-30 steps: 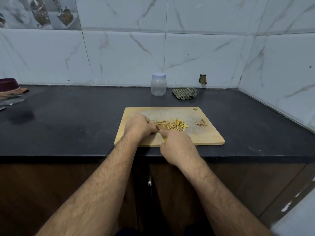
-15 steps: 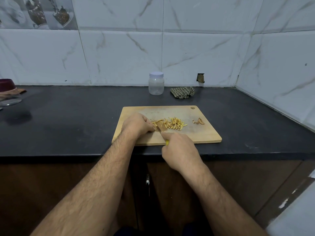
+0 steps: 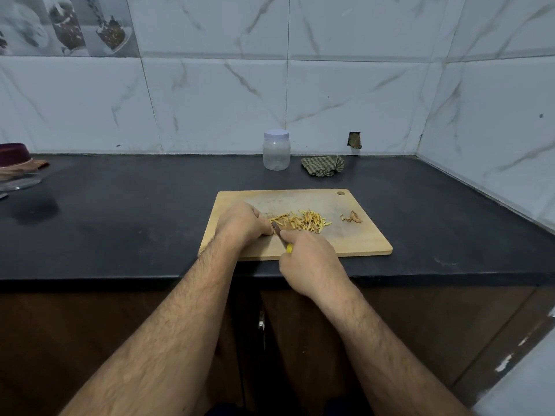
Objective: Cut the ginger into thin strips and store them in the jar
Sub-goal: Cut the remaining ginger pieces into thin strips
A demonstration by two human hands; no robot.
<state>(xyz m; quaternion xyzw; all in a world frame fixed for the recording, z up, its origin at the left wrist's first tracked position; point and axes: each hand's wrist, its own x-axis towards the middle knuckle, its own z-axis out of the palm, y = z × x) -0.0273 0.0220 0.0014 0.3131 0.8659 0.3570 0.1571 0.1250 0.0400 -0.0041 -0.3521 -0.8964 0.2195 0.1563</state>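
A wooden cutting board [image 3: 354, 241] lies on the black counter. A pile of thin yellow ginger strips [image 3: 303, 221] sits in its middle. My left hand [image 3: 241, 222] is curled over the spot left of the pile; what it holds down is hidden under its fingers. My right hand [image 3: 309, 259] grips a yellow-handled knife [image 3: 280, 237], blade pointing up-left between both hands. A clear plastic jar [image 3: 276, 151] with a white lid on stands upright behind the board by the wall.
Brown ginger peel scraps [image 3: 352, 217] lie on the board's right part. A crumpled checked cloth [image 3: 322, 166] sits right of the jar. A maroon bowl [image 3: 13, 154] and a glass lid [image 3: 18, 180] are at the far left. Tiled walls close the back and right.
The hands stay in place over the board; the knife shifts only slightly beside the left fingers. The view has moved a little.
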